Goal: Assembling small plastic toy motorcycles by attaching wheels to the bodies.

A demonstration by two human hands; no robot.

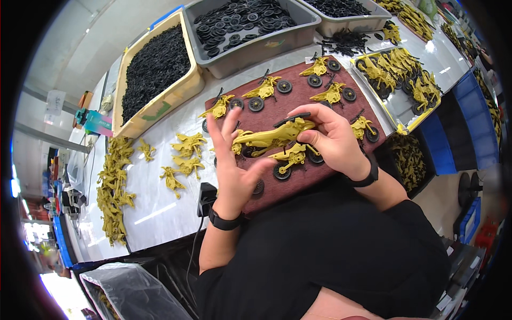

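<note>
Hands meet just above the dark red board (325, 176). Our left hand (234, 165) has fingers spread, thumb and fingertips against the front of a yellow toy motorcycle body (272, 137); our right hand (333, 138) pinches its rear, fingers closed on it. Under it on the board we see finished motorcycles (290, 157) with black wheels. Left on the white bench (160, 202), loose yellow bodies (184, 157). Beyond, a tan bin (140, 120) of black parts and a grey bin (256, 50) of wheels.
</note>
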